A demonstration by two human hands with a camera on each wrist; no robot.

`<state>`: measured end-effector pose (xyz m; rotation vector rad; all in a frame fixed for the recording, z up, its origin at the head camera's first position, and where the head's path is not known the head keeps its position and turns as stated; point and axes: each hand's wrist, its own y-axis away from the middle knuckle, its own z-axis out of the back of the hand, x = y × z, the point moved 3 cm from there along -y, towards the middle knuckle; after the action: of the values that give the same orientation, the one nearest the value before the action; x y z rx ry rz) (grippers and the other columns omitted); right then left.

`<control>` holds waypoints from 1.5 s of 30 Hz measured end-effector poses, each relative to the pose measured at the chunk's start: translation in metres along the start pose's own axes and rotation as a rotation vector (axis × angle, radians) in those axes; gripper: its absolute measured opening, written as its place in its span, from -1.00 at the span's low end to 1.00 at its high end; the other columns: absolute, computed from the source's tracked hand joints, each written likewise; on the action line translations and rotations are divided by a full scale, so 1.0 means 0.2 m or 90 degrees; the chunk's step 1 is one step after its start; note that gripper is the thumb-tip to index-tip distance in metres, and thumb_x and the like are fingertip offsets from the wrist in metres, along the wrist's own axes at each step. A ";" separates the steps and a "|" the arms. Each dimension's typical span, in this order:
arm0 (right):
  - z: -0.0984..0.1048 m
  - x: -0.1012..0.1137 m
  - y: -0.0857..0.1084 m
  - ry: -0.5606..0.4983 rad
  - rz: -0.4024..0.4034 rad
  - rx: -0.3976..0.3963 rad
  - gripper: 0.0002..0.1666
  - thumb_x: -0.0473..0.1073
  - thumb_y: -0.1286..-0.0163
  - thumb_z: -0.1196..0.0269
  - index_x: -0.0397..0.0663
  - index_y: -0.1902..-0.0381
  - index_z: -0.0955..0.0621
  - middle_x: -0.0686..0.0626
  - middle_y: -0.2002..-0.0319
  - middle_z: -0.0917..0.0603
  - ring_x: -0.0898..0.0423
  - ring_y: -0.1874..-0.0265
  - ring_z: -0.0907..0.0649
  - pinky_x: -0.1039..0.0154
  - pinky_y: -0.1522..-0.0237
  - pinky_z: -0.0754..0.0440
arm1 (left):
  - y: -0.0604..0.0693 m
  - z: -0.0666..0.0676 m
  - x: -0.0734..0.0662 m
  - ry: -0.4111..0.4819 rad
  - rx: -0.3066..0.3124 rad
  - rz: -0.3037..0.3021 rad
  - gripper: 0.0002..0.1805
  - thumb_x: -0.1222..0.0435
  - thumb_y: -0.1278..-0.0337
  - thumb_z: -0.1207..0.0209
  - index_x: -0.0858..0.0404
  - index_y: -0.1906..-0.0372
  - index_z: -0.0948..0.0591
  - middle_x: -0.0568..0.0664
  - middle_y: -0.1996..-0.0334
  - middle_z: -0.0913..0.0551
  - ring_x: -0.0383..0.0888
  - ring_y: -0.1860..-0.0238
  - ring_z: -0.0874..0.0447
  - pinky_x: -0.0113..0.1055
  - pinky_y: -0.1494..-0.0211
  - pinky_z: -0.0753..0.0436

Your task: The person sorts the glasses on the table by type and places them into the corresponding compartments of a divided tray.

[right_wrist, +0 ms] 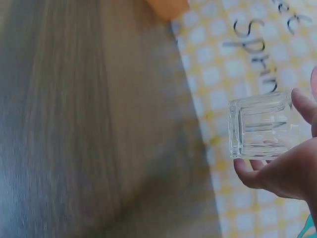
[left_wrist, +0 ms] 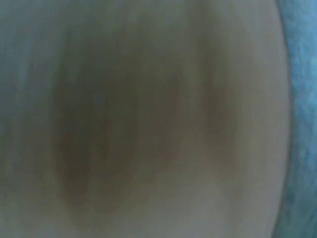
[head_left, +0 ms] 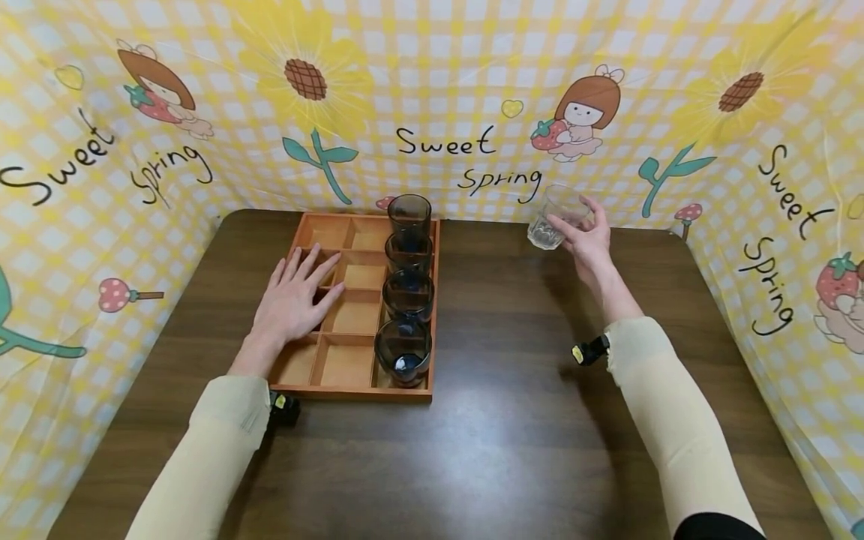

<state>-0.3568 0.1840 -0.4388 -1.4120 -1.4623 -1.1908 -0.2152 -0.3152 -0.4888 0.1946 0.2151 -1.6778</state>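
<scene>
My right hand (head_left: 589, 241) grips a clear drinking glass (head_left: 545, 228) above the back right of the table, slightly tilted. In the right wrist view the thumb and fingers are round the sides of the clear glass (right_wrist: 262, 130), whose thick base faces left. Spread and fairly straight, the fingers of my left hand (head_left: 289, 301) rest on the left side of a wooden compartment tray (head_left: 351, 392). Several dark tinted glasses stand in the tray's right column, the nearest dark glass (head_left: 403, 349) in the front right compartment. Only blurred skin-toned and bluish areas show in the left wrist view.
The dark wood table (head_left: 499, 450) carries the tray left of centre. A yellow checked cloth (head_left: 445, 97) with printed flowers and figures hangs round the back and both sides, close behind the clear glass.
</scene>
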 end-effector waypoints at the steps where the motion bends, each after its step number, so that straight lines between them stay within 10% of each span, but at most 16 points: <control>1: -0.03 0.01 0.01 -0.001 -0.003 0.011 0.01 -0.36 -0.49 -0.42 0.08 -0.72 -0.18 0.08 -0.03 -0.68 0.29 0.13 -0.70 0.33 -0.02 -0.68 | 0.00 0.00 0.00 0.000 -0.001 0.001 -0.20 -0.29 -0.71 0.15 -0.16 -0.83 -0.07 0.14 -0.85 0.07 0.33 -0.84 0.23 0.34 -0.85 0.21; 29: -0.85 0.20 0.12 0.036 0.035 0.206 -0.11 -0.35 -0.55 -0.37 0.16 -0.70 -0.29 -0.06 -0.22 -0.68 0.06 -0.18 -0.69 -0.24 -0.64 -0.43 | 0.00 0.00 0.02 -0.004 -0.001 0.002 -0.19 -0.33 -0.70 0.20 -0.17 -0.83 -0.06 0.13 -0.85 0.08 0.33 -0.84 0.23 0.32 -0.86 0.24; 40: -1.21 0.11 0.16 0.065 0.042 0.263 -0.06 -0.33 -0.47 -0.47 0.15 -0.68 -0.34 0.03 0.02 -0.70 0.18 0.17 -0.74 0.16 -0.04 -0.71 | 0.01 0.01 0.01 -0.004 -0.003 0.004 -0.20 -0.29 -0.71 0.15 -0.16 -0.83 -0.08 0.10 -0.86 0.10 0.32 -0.85 0.24 0.30 -0.86 0.24; 45: -1.33 0.04 0.16 0.139 0.055 0.304 0.00 -0.26 -0.45 -0.51 0.19 -0.73 -0.33 -0.15 -0.16 -0.73 0.16 0.10 -0.76 0.20 0.04 -0.77 | 0.01 0.00 0.00 -0.004 -0.002 0.007 -0.20 -0.32 -0.70 0.18 -0.17 -0.83 -0.07 0.11 -0.86 0.10 0.32 -0.85 0.25 0.32 -0.86 0.20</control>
<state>-0.3463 -0.0702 -0.3554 -0.9756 -1.3973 -0.8370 -0.2137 -0.3151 -0.4893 0.1887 0.2117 -1.6662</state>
